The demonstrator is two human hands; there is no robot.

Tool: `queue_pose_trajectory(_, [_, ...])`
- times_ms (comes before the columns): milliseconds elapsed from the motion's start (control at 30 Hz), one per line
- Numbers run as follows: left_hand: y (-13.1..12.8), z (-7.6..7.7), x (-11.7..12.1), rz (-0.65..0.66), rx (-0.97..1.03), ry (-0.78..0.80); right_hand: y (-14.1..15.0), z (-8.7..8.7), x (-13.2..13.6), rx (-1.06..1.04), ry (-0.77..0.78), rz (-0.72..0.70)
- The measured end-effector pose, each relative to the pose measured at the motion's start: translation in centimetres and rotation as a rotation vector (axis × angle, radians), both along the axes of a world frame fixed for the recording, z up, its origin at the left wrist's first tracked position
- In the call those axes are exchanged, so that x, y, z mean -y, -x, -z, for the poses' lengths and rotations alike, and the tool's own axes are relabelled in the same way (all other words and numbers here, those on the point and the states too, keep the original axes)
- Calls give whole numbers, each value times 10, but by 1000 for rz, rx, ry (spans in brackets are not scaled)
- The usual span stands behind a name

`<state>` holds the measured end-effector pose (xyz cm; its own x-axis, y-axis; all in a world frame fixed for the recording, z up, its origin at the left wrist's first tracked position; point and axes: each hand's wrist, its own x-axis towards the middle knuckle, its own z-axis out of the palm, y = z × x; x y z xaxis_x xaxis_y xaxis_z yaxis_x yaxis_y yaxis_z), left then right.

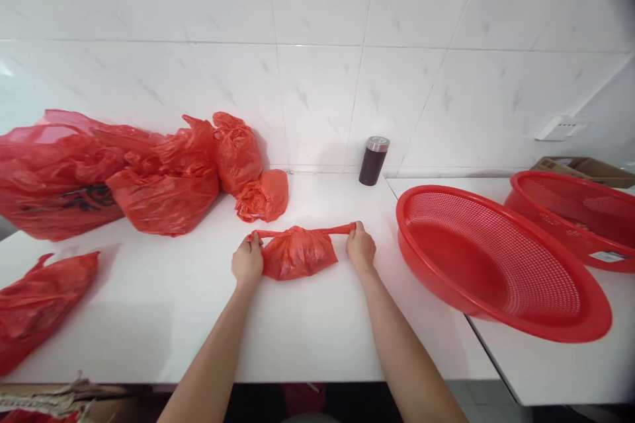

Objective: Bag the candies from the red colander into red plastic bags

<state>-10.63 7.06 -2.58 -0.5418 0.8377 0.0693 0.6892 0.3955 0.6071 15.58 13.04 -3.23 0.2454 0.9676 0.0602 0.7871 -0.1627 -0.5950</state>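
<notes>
A small, filled red plastic bag (300, 256) rests on the white table (302, 330) in front of me. Its two handles are twisted together at the top and stretched out sideways. My left hand (248, 259) pinches the left handle end beside the bag. Out to the right, my right hand (361, 246) grips the tip of the other handle, which is pulled taut. What the bag contains is hidden by the plastic.
Several filled red bags (163, 192) stand at the back left, and another red bag (44, 307) lies front left. A dark tumbler (373, 162) stands by the tiled wall. To the right are a red colander (461, 271), a second red basket (550, 225) and a cardboard box (590, 170).
</notes>
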Motion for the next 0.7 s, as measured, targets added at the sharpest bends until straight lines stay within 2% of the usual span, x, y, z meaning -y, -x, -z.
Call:
queue_pose_trajectory(67, [3, -5, 3, 30, 64, -53, -2, 2, 1, -59, -33, -10])
queue_pose_trajectory(167, [4, -24, 6, 63, 82, -163, -5, 4, 2, -151, -76, -40])
queue_pose_trajectory(233, [-6, -41, 6, 89, 34, -265, -6, 6, 1, -218, -96, -54])
queue_pose_trajectory(300, [-27, -56, 4, 195, -28, -328, -6, 6, 1, -287, -107, -71])
queue_pose_trajectory(367, [-53, -66, -1, 387, -64, -295, -9, 7, 1, -359, -119, -99])
queue_pose_trajectory(433, [-74, -71, -7, 559, -64, -173, -13, 5, 3, -447, -133, -136])
queue_pose_trajectory(500, [-81, -75, -11, 657, -43, -29, -18, 2, 5, -553, -125, -203])
queue_pose_trajectory(600, [-62, -91, -7, 705, 16, 107, -27, -3, 4, -701, -53, -364])
queue_pose_trajectory(700, [-22, -122, 13, 654, 91, 119, -30, -3, 0, -805, 36, -466])
